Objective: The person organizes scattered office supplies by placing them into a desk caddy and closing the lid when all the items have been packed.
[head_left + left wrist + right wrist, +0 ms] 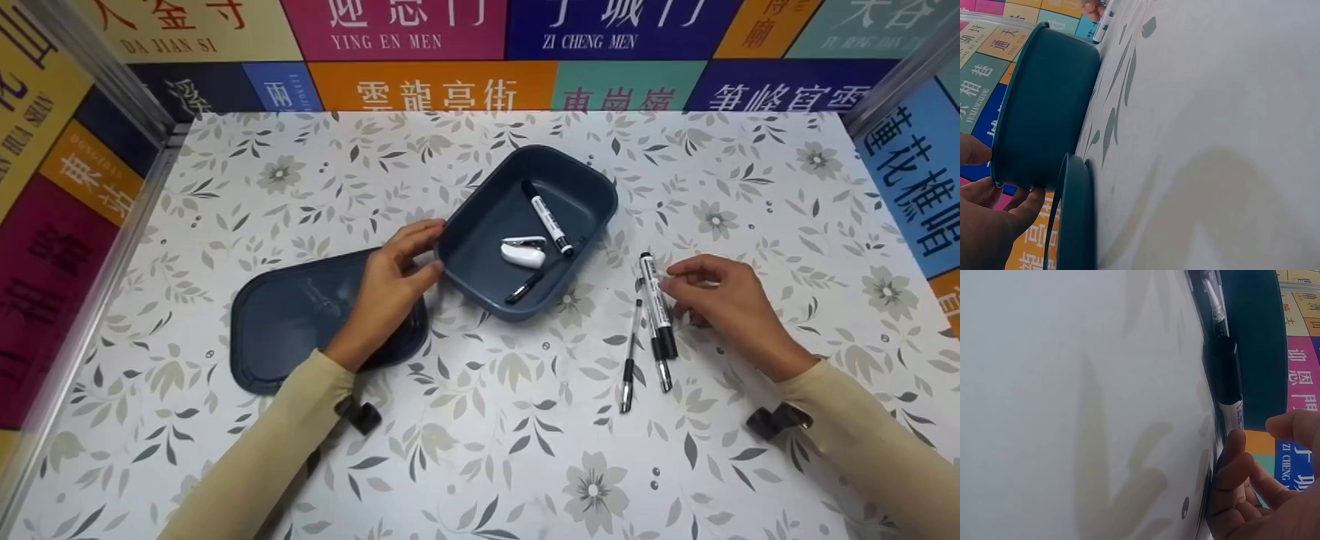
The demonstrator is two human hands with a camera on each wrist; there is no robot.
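Observation:
My left hand (394,289) holds the near-left corner of a dark blue plastic box (480,294). In the left wrist view its thumb and fingers (1030,208) are at the rim and wall. Inside the box lie a black-and-white marker (547,219), a small white stapler (523,253) and a short black pen-like piece (523,288). My right hand (724,300) is beside another marker (655,292), fingers curled at its side and thumb apart in the right wrist view. Under and beside that marker lie a pen (664,375) and a thin black-gripped pen (628,375).
The matching dark blue lid (281,322) lies flat to the left, partly under my left forearm. A floral-patterned table (480,465) carries everything. Panels with Chinese lettering (435,86) stand along its back and sides.

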